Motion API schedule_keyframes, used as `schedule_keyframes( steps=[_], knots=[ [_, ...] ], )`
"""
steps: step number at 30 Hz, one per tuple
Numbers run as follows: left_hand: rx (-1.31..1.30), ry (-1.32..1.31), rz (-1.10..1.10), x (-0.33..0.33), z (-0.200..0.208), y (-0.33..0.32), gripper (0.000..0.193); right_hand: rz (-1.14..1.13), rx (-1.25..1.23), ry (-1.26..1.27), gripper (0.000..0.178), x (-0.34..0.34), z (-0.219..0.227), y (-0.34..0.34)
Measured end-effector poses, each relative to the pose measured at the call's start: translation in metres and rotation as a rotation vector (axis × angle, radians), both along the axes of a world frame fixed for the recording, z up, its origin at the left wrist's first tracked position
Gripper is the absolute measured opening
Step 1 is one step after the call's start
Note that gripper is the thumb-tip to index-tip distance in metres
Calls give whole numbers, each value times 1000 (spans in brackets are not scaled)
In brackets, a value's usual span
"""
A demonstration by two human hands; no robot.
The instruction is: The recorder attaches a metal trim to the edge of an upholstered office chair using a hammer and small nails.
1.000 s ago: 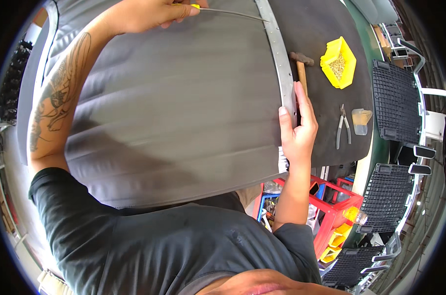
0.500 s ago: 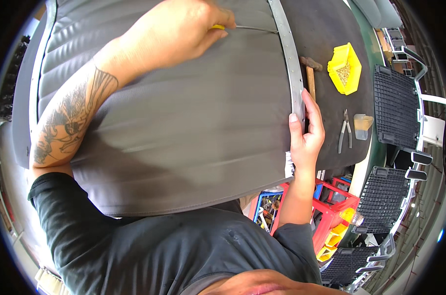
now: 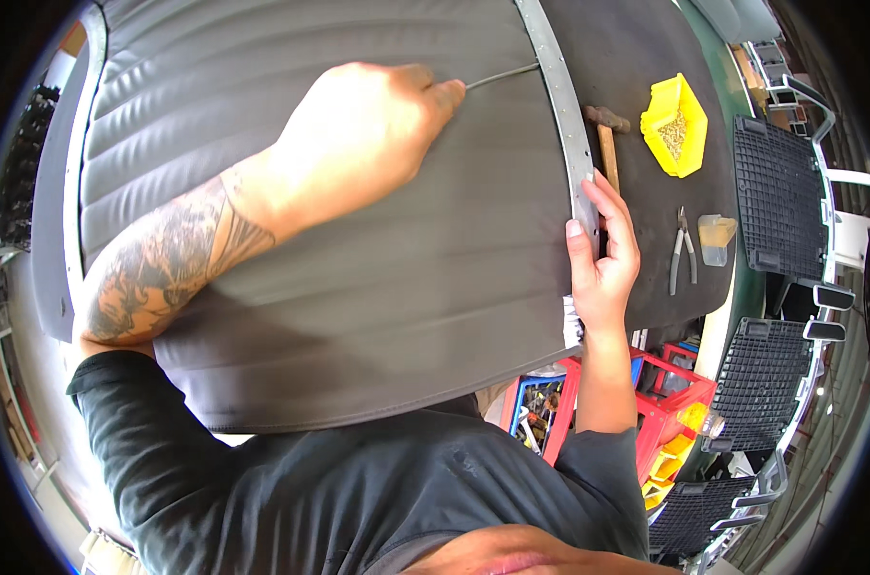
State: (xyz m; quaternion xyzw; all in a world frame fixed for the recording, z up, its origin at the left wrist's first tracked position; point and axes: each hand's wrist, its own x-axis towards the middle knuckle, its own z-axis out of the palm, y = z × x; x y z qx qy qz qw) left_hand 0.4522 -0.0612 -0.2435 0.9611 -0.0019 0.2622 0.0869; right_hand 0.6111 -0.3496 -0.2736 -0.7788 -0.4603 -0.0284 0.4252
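My left hand (image 3: 382, 125) is closed round a screwdriver (image 3: 502, 77), its handle hidden in the fist. The thin metal shaft points right, and its tip meets the inner edge of a grey metal rail (image 3: 561, 101) with small holes along it. This rail runs along the right side of a large padded panel in dark grey leather-like cover (image 3: 377, 259). Lower down, my right hand (image 3: 603, 254) grips the same rail, thumb on the inner side and fingers on the outer. A white piece (image 3: 573, 321) shows at the rail's lower end beside my wrist.
On the dark mat (image 3: 646, 206) lie a hammer (image 3: 607, 149), pliers (image 3: 682, 254), a yellow bin (image 3: 673, 129) of small brass-coloured pieces and a small clear container (image 3: 715, 240). A red rack (image 3: 660, 402) stands below. Black mesh panels (image 3: 780, 196) line the far right. Another rail (image 3: 78, 192) borders the panel's left.
My left hand has come nearer to me and turned, so the shaft now slants up to the rail. The yellow handle has gone out of sight. My right hand keeps its grip.
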Motion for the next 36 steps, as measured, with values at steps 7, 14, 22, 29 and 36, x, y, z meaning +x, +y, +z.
schedule_keyframes(
  steps=[7, 14, 22, 29, 36],
  knots=[
    [-269, -102, -13, -2, -25, 5, 29, -6, 7, -1, 36, 2, 0, 3],
    [-196, -88, -60, 2, -20, 12, 35, 11, -5, -18, 32, 4, 1, 4],
    [29, 19, -9, -8, -11, 1, 39, -17, -27, 18, 29, 3, 1, 4],
    [-225, -115, -44, -6, -13, 2, 33, 12, 5, 11, 28, 6, -1, 3],
    [159, 94, -23, -17, 2, -16, 54, -15, -8, 26, 28, 5, -4, 1]
  ],
)
